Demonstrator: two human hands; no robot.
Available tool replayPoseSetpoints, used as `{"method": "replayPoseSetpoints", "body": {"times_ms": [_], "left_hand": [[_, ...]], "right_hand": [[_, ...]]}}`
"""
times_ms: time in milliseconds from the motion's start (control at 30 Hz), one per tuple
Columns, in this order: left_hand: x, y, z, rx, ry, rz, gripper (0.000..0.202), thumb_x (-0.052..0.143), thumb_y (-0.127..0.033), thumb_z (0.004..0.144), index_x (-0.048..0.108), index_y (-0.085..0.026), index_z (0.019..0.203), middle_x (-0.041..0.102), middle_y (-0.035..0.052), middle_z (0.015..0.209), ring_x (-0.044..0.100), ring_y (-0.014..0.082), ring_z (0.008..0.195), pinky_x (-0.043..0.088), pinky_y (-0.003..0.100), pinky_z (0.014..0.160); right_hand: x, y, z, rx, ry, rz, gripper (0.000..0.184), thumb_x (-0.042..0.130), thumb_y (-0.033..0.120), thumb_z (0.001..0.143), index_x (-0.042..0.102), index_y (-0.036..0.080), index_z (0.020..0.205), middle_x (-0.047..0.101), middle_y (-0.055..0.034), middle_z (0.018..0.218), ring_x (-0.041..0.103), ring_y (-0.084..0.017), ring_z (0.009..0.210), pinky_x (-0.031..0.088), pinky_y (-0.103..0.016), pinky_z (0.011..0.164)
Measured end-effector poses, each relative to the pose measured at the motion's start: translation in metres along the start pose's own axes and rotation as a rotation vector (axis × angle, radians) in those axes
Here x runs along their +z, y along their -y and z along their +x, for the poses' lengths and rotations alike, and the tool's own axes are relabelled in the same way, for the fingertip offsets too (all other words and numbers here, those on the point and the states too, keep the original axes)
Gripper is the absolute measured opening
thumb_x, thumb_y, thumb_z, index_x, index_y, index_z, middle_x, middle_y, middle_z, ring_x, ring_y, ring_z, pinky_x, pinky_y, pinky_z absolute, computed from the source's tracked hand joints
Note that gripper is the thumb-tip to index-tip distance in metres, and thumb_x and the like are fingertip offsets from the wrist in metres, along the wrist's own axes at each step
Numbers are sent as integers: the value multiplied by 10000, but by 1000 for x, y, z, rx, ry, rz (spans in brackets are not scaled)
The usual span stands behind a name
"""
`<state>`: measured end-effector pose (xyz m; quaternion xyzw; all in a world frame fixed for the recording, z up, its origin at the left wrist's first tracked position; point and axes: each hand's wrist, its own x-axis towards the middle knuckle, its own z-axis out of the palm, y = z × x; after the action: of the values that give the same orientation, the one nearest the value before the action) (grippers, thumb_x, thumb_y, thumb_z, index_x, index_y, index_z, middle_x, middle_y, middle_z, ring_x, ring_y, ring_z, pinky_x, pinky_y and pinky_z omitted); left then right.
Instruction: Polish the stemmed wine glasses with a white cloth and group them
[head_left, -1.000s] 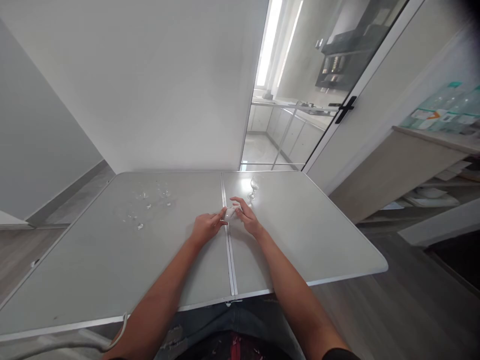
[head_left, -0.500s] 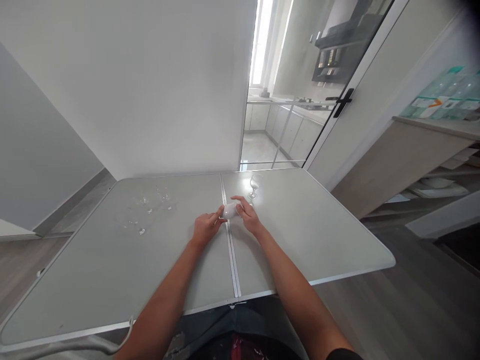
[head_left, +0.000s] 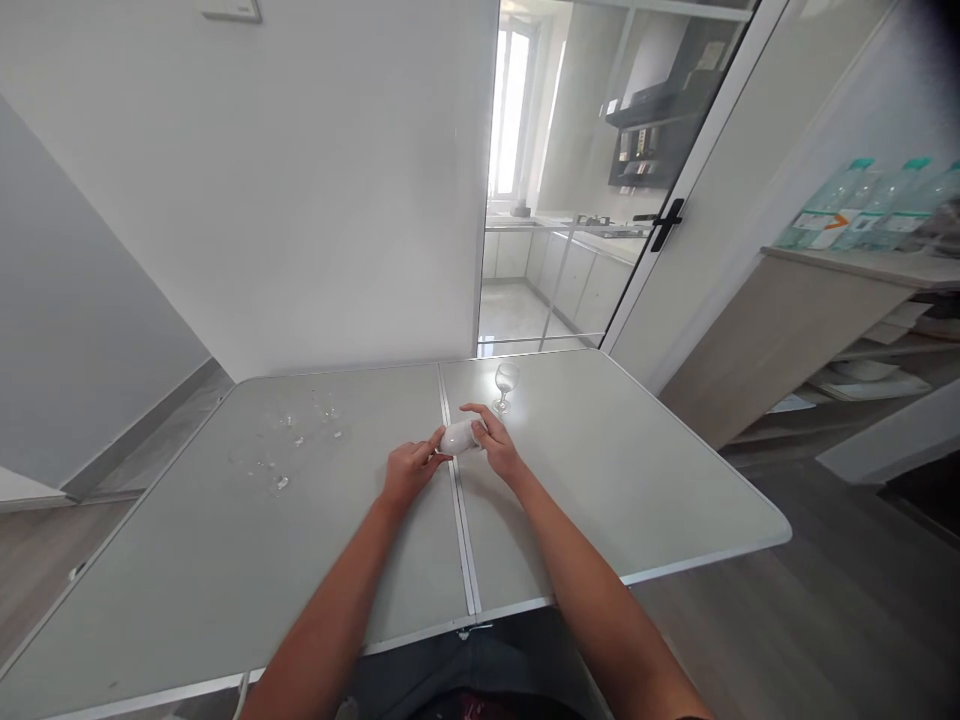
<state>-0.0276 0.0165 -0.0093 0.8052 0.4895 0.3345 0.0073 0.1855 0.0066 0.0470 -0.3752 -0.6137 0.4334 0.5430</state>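
Both hands meet over the centre seam of a grey folding table (head_left: 225, 560). Between them they hold a small white rounded object (head_left: 458, 437), possibly a wad of cloth or a glass with cloth in it. My left hand (head_left: 407, 470) pinches its left end with thumb and fingers. My right hand (head_left: 491, 440) curls over its right side. A clear stemmed wine glass (head_left: 505, 385) stands upright just beyond my right hand.
Several clear glasses (head_left: 289, 440) stand on the table's far left part, hard to make out. A white wall lies behind the table, with a glass door (head_left: 660, 220) to a kitchen at the right. Water bottles (head_left: 862, 205) stand on a shelf unit at far right.
The head camera has tilted up, showing more of the wall and kitchen. Both hands stay on the white object and have turned it a little.
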Motion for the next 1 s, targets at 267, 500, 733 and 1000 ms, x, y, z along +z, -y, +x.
{"method": "replayPoseSetpoints", "body": {"times_ms": [267,500,733,1000], "left_hand": [[2,-2,2,-8,23,-2,459,682,-457,910,648,-347,1355,756,23,778,628,151,644,416,244,660],[5,-4,2,-21,49,-36,457,672,-447,918,638,-355,1364,768,29,815,649,171,680,421,254,679],[-2,-14,3,-114,61,-491,564,715,-513,852,669,-236,1341,689,1,712,545,114,564,443,241,623],[-20,-12,9,-229,471,-1051,667,643,-654,843,741,-76,1162,602,27,606,374,69,396,301,221,407]], "right_hand": [[-2,-4,5,52,-162,-20,388,533,493,922,658,238,1188,558,-6,848,458,-165,720,411,-265,668],[-1,-12,9,148,-294,41,330,556,441,887,640,227,1123,471,22,754,417,-148,655,382,-252,591],[-7,0,2,-2,-183,-22,393,532,474,947,594,248,1263,481,23,759,433,-155,663,389,-269,632],[-9,11,-10,-117,66,-121,396,529,514,967,622,267,1261,579,-9,825,479,-171,687,409,-299,665]]}}
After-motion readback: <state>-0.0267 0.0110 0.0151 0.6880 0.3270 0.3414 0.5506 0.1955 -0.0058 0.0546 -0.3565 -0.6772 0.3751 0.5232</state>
